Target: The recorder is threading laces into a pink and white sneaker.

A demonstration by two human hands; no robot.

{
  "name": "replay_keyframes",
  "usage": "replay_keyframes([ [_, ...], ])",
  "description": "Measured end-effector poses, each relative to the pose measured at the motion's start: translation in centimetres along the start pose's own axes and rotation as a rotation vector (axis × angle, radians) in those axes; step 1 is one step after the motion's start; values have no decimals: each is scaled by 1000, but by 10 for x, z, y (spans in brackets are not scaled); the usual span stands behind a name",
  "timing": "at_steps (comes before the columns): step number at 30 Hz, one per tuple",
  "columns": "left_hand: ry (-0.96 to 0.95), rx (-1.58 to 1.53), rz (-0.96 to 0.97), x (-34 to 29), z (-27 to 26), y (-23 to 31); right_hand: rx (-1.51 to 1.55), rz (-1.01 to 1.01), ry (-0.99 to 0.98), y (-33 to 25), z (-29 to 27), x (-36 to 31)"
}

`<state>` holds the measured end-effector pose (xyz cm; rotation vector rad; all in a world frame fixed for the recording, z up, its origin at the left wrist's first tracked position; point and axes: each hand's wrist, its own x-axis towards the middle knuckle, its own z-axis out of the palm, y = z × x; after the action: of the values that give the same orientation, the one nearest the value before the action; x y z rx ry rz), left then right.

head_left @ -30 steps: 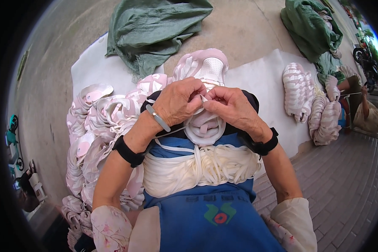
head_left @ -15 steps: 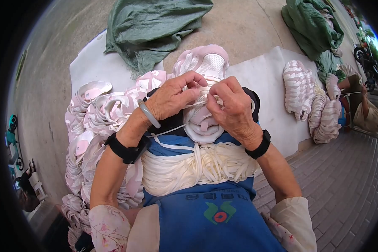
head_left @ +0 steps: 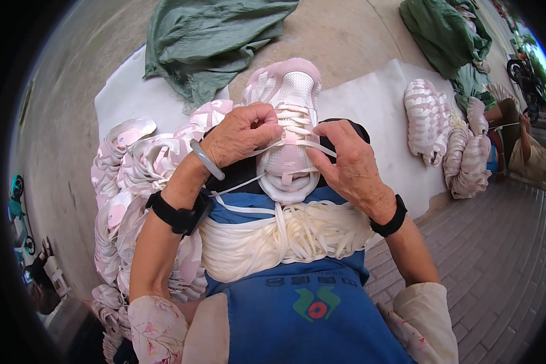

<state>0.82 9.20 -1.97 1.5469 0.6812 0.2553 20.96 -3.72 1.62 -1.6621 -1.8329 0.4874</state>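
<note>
While the pink-and-white shoe upper point(head_left: 282, 159) lies on a dark pad point(head_left: 238, 177) over the person's lap, its toe pointing away and its heel opening toward the body, both hands are at its lacing, one on each side. From where I stand, the left hand point(head_left: 236, 133) has thumb and forefinger bent close, narrow, at the left edge of the eyelets; a strand of pale lace point(head_left: 318, 146) runs in under it, but I cannot tell whether hidden fingers grip it. The right hand point(head_left: 349, 158) has forefinger and thumb parted, with a flat length of the lace passing between them toward the palm, and I cannot tell whether it is gripped there. Above that, rows of lace already cross the shoe's front. Nearer the body, a thick bundle of cream laces point(head_left: 285, 236) lies across the blue apron point(head_left: 255, 321). To the person's left, more uppers are heaped in a pile point(head_left: 142, 164); beyond the shoe, a crumpled green sack point(head_left: 209, 36) rests partly on a white sheet point(head_left: 370, 109), and off to the right stands a stack of nested uppers point(head_left: 428, 121)
</note>
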Motion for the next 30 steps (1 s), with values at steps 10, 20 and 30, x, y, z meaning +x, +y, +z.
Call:
replay_keyframes([
  [10, 70, -104, -165, 0, 9, 17, -8, 17, -79, 16, -4, -9],
  [20, 300, 257, -54, -8, 35, 25, -441, -150, -95, 40, -62, -52],
  [30, 136, 621, -117, -39, 16, 47, -140, 70, -94, 25, -38, -35],
])
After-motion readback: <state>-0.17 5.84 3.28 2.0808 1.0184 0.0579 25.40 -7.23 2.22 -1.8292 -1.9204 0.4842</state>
